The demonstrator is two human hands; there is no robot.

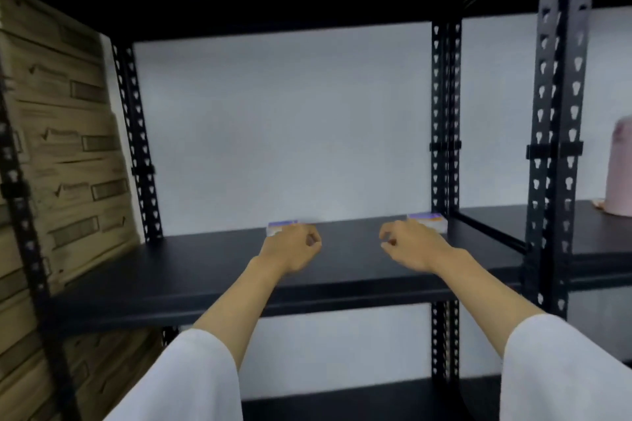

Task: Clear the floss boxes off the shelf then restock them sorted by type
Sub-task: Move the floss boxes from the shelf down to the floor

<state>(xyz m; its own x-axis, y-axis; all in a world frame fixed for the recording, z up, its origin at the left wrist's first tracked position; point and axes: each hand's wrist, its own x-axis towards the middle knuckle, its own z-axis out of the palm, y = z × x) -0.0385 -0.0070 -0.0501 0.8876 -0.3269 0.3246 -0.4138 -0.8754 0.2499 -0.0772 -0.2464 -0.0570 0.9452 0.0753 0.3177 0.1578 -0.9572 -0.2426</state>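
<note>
Head view, looking into a black metal rack with perforated uprights (pixel 444 113) against a pale grey wall.

Both arms in loose white sleeves (pixel 191 383) are reaching forward over the matte black shelf board (pixel 205 270) at centre frame.

Left hand (pixel 290 248), just left of centre: fingers are curling inward, thumb side showing. It is sitting in front of a small flat white floss box with a purple top edge (pixel 278 227) that is lying on the shelf near the back. The hand is overlapping the box's right end; cannot tell whether the fingers are gripping it or only touching.

Right hand (pixel 407 244), just right of centre: fingers likewise curling, fingertips pointing toward frame centre. Behind it a second small white floss box with purple top and an orange strip (pixel 431 220) is lying by the rear right upright. The hand is covering the box's left end; grip cannot be told either.

The two boxes are lying well apart, both at the back edge of the same shelf.

Writing on the boxes is blurred, unreadable.

Left edge of frame: stacked brown cardboard cartons (pixel 65 147) carrying a check-mark logo and dark label panels; text too smeared to read.

Far right, on the neighbouring shelf: a pale pink rounded container (pixel 620 171), partly cut off by the frame.
</note>
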